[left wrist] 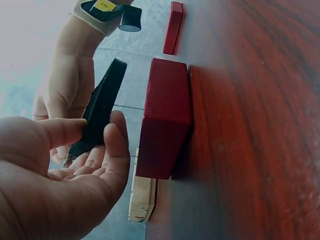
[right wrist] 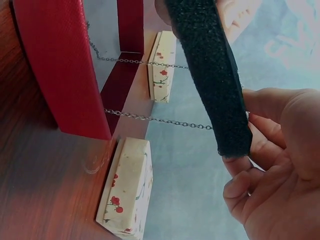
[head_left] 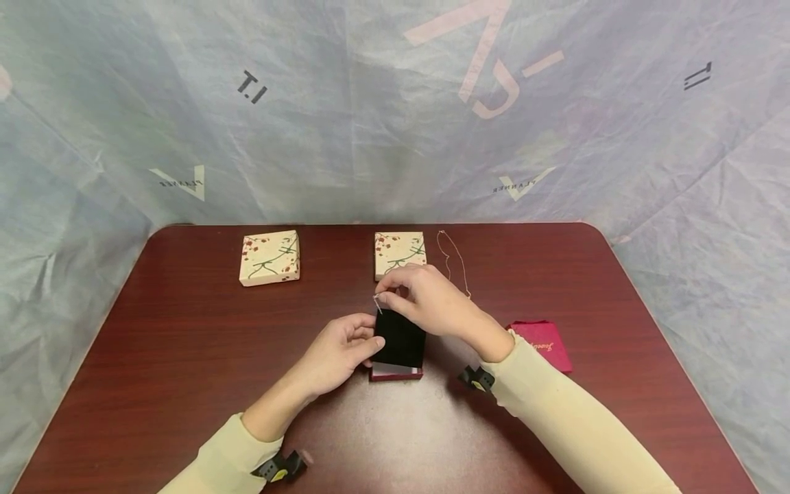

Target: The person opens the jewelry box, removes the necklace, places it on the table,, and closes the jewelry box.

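Note:
A thin black foam pad (head_left: 400, 337) is tilted above an upright dark red box (left wrist: 167, 120) with a pale interior. My left hand (head_left: 339, 350) holds the pad by its left side, thumb on top and fingers beneath. At the pad's far left corner, my right hand (head_left: 432, 298) pinches the end of a silver necklace (head_left: 377, 304) between thumb and fingers. Below the pad, two strands of the necklace chain (right wrist: 160, 120) run down toward the box in the right wrist view. One strand continues inside the box against its pale lining.
Two cream floral boxes stand at the back, one on the left (head_left: 270, 258) and one in the middle (head_left: 400, 250). A thin loose necklace (head_left: 464, 274) lies right of the middle one. The red lid (head_left: 552, 350) with gold lettering rests beside my right forearm.

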Motion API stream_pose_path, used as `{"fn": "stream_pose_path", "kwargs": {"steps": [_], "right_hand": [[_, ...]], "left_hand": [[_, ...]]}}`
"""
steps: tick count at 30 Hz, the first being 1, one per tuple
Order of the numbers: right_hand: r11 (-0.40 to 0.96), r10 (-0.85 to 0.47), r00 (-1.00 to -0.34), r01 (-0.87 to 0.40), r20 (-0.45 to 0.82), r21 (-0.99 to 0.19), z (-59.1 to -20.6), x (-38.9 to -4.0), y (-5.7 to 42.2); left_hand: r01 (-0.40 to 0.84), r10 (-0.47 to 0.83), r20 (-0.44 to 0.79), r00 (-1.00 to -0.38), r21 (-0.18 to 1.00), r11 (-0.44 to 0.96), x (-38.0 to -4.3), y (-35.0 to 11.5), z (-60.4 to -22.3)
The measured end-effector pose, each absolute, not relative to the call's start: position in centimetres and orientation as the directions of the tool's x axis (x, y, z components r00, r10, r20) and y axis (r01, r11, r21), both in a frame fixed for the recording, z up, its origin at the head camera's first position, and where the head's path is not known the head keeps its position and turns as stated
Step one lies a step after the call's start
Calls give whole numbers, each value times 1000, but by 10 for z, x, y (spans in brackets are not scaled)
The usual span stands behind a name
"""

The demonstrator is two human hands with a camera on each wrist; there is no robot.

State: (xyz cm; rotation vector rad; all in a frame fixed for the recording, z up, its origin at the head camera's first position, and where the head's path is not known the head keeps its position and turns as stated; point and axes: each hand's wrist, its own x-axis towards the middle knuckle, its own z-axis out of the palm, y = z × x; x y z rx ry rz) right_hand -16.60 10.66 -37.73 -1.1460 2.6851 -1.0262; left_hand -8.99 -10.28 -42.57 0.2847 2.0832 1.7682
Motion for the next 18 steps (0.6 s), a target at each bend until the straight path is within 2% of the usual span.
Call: {"fn": "stream_pose_path", "kwargs": {"steps": [18], "right_hand": [[548,-610,-776,-560,162,-622,-380,-166,111]], "left_hand": [[-103,408,-161,-899,982,161,-89,-104,-425]]}}
